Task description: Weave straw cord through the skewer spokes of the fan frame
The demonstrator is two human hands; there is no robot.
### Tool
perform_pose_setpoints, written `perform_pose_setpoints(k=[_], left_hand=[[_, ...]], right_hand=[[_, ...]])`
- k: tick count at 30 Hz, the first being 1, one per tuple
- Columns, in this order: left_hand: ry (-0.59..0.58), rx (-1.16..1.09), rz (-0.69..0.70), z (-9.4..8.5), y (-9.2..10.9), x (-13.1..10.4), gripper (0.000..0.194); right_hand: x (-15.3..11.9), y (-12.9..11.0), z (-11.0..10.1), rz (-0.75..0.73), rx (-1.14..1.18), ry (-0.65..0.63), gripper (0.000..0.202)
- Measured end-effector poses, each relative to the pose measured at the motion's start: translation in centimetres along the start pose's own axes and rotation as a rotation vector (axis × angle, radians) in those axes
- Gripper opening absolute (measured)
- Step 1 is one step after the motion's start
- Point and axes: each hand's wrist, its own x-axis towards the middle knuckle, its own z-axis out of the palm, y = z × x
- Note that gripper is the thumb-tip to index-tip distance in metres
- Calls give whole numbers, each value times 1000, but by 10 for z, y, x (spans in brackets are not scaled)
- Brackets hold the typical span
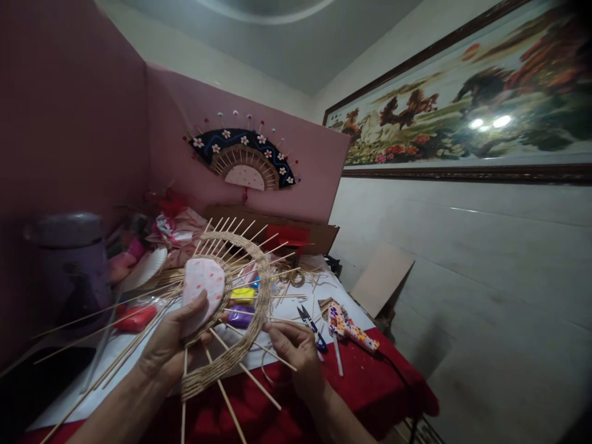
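Note:
My left hand is closed on a fan frame of thin wooden sticks woven with brown twine in two curved bands. Its thumb lies over the half-round pink spotted centre piece, while the other fingers are mostly hidden behind. At the outer band's right edge, my right hand pinches with thumb and forefinger. A thin strand of twine loops down beside those fingers and seems to be held in them. Stick ends stick out past the outer band, some toward my right hand.
Blue-handled snips and a flowered glue gun lie on the right of the red-covered table. Yellow, purple and red packets lie behind. A finished dark fan stands against the pink board. A large flask is at left.

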Motion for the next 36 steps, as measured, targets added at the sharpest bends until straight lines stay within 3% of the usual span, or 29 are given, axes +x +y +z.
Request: perform_pose_setpoints(k=[4, 9, 16, 20, 27, 36], left_hand=[[-13, 120, 74, -4, 3, 0, 11], [86, 163, 117, -8, 3, 3, 15], [62, 160, 129, -5, 2, 0, 16], [56, 188, 135, -3, 1, -1, 14], [-55, 239, 155, -4, -2, 2, 11], [52, 151, 127, -3, -3, 4, 8]], right_hand=[[2, 1, -10, 143, 11, -134, 23], [-5, 3, -23, 106, -219, -126, 26], [-21, -21, -17, -316, -864, -110, 24], [-24, -29, -7, -475, -1088, -162, 24], [-26, -24, 4, -594, -1213, -237, 26], [-28, -20, 5, -775, -1223, -120, 28]])
